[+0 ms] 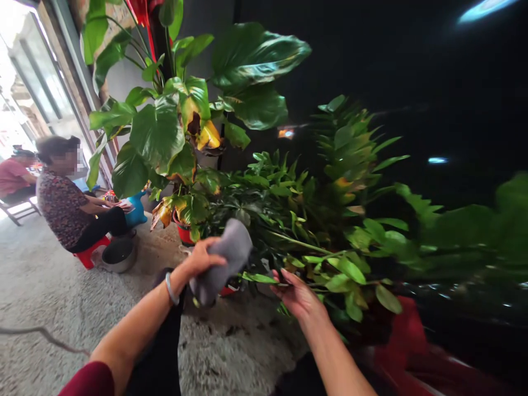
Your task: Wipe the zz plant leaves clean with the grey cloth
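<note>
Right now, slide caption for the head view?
Left hand holds a grey fabric cloth; right hand touches a narrow green leaf, amid leafy green plants.

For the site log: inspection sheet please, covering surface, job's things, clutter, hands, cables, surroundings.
Surface: rough grey concrete floor.
Job's things: grey cloth; green leaf.
Clutter: small dark bits on the floor; grey basin by the red stool.
Hands: left hand grips the cloth; right hand at the leaf, grip unclear.
Cables: dark line on the floor at left; cable or crack, cannot tell.
Surroundings: large-leaved plant, some leaves browned; person seated on the stool, another person seated beyond.
</note>
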`<state>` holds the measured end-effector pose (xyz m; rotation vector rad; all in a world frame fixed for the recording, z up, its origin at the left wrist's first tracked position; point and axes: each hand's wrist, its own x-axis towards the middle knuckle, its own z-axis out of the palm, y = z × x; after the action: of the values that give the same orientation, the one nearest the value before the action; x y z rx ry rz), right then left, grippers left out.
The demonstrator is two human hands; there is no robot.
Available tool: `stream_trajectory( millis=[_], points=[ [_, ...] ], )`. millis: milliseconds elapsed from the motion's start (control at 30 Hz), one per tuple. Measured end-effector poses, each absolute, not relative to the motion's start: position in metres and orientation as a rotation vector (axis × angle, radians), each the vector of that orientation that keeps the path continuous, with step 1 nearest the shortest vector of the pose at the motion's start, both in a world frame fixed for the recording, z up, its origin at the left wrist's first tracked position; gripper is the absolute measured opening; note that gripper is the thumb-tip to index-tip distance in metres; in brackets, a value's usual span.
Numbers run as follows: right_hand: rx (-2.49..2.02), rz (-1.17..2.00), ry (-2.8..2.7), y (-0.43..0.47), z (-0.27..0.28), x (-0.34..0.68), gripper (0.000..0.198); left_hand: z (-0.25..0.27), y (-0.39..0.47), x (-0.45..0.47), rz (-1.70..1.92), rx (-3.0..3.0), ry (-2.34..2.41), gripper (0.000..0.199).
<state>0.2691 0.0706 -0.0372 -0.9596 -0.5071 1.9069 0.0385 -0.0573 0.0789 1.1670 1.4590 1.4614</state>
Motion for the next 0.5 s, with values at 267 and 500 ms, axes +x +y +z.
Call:
stream_trajectory(
  millis=[267, 500],
  points=[
    [-0.949, 1.881, -0.526, 0.071, -0.041, 0.272, 0.028, 0.12, -0.074, 0.014, 1.678, 1.039, 1.201, 0.058],
    [-0.946, 1.843, -0.504, 0.073, -0.039, 0.27, 0.027, 0.074, -0.048, 0.002, 1.59, 0.884, 1.599, 0.038]
  ],
)
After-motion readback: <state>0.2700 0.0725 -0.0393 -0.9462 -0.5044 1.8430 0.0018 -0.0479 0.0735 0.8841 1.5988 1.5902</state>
